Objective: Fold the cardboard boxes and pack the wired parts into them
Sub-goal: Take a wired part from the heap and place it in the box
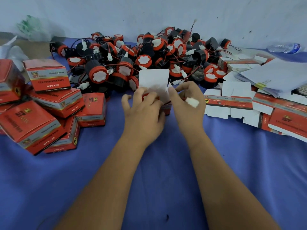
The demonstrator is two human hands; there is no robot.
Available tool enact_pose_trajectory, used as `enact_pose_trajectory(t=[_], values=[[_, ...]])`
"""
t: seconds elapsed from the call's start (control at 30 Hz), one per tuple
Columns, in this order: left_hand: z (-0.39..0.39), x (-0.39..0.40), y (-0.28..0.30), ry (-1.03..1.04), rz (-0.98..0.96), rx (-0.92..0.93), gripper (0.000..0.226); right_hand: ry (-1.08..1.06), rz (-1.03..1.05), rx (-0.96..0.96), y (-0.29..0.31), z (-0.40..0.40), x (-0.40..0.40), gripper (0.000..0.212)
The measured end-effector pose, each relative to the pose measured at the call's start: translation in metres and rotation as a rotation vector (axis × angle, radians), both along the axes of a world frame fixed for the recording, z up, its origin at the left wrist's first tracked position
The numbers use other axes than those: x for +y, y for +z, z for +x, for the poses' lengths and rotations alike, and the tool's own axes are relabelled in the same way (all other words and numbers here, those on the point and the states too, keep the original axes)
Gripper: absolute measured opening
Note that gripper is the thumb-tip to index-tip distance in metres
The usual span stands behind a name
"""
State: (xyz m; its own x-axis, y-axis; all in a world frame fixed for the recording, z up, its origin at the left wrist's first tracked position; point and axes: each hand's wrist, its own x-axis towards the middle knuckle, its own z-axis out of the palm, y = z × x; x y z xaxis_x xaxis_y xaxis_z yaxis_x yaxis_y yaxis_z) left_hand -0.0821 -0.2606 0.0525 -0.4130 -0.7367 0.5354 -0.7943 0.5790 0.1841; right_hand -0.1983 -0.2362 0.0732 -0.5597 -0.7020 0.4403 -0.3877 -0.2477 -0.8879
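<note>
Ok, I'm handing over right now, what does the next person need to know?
Left hand grips the open box, a red part inside.
Right hand pinches a side flap; the top flap stands upright.
Done: closed boxes piled on the left.
Left: close this one, then fold the flat box blanks on the right and pack the heap of wired parts behind.

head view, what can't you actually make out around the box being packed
- Head view: the open box body is mostly hidden by both hands, left and right; only its raised white flap and a red corner show.
- Whether a wired part sits fully inside: covered by the left hand's fingers.
- Small print on the closed boxes: blurred.
- Bottle, far right: blurred.
</note>
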Motion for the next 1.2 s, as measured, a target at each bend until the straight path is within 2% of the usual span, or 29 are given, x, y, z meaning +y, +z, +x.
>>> enact_pose_trajectory(t=[0.13,0.2,0.27,0.37,0.47,0.53,0.63,0.7,0.8,0.9,1.0,1.2], values=[[-0.001,-0.001,-0.001,-0.002,0.025,0.041,0.029,0.035,-0.062,-0.238,0.004,-0.004,-0.003,0.021],[0.000,-0.001,0.000,-0.005,0.036,0.069,0.039,0.063,-0.098,-0.282,0.004,-0.006,-0.002,0.019],[0.000,-0.001,0.000,-0.016,0.043,0.151,0.034,0.092,-0.101,-0.281,0.003,-0.006,-0.002,0.023],[0.001,-0.004,-0.001,-0.026,0.040,0.332,0.018,0.062,-0.060,-0.079,0.003,-0.002,-0.003,0.027],[0.005,-0.010,0.000,0.027,0.005,0.616,0.017,0.027,-0.045,0.169,-0.003,-0.003,-0.006,0.014],[0.008,-0.012,0.002,-0.014,0.143,0.735,0.016,0.009,-0.018,0.265,-0.008,-0.005,-0.008,0.008],[0.008,-0.013,-0.003,-0.030,0.330,0.665,0.021,-0.021,0.012,0.349,-0.012,-0.004,-0.010,0.008],[0.007,-0.014,-0.003,-0.048,0.332,0.638,0.038,-0.037,0.008,0.394,-0.014,-0.004,-0.011,0.008],[0.009,-0.017,-0.001,-0.170,0.330,0.722,0.063,-0.052,-0.036,0.451,-0.013,-0.004,-0.010,0.008],[0.013,-0.020,0.000,-0.192,0.429,0.748,0.057,-0.153,-0.080,0.641,-0.010,-0.006,-0.010,0.009],[0.014,-0.020,0.001,-0.266,0.440,0.726,0.051,-0.204,-0.090,0.760,-0.008,-0.008,-0.011,0.006],[0.011,-0.019,0.001,-0.285,0.443,0.765,0.052,-0.209,0.135,0.853,-0.013,-0.006,-0.012,0.010]])
